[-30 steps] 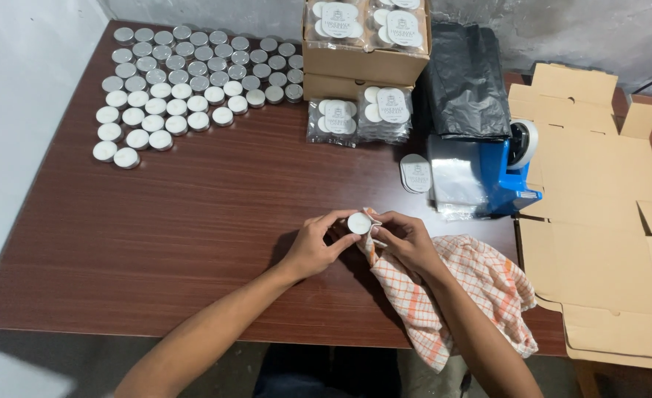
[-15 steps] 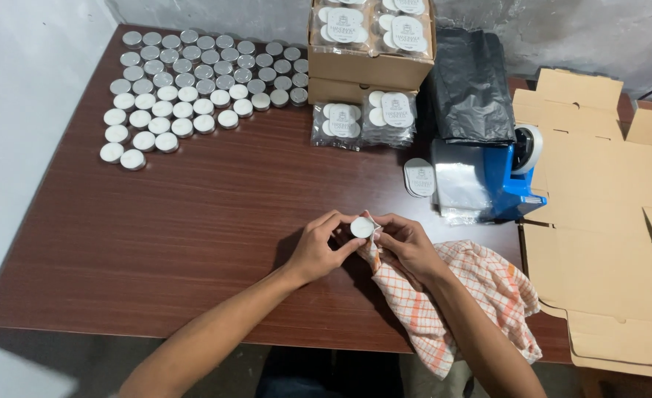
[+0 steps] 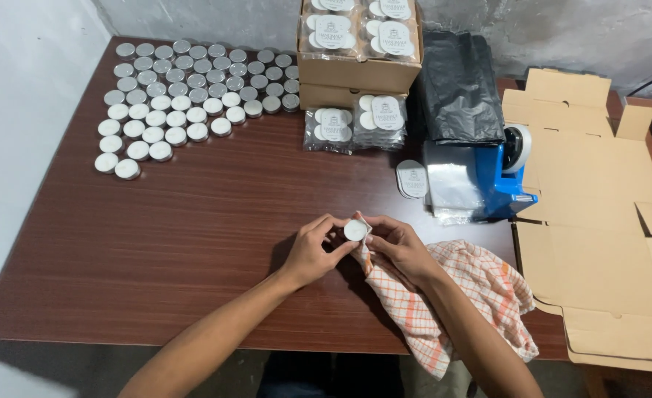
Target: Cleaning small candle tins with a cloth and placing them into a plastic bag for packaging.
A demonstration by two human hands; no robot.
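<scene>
Between both hands' fingertips: small round white-topped tin (image 3: 355, 231), against checked cloth (image 3: 451, 295).

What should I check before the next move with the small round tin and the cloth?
1. Small round tin held by both hands: ok.
2. Left hand fingertips on the tin's side: ok.
3. Right hand holds checked cloth against the tin: ok.
4. Tin surface clean: cannot tell.
5. Bare table near the tin rows: ok.
</scene>
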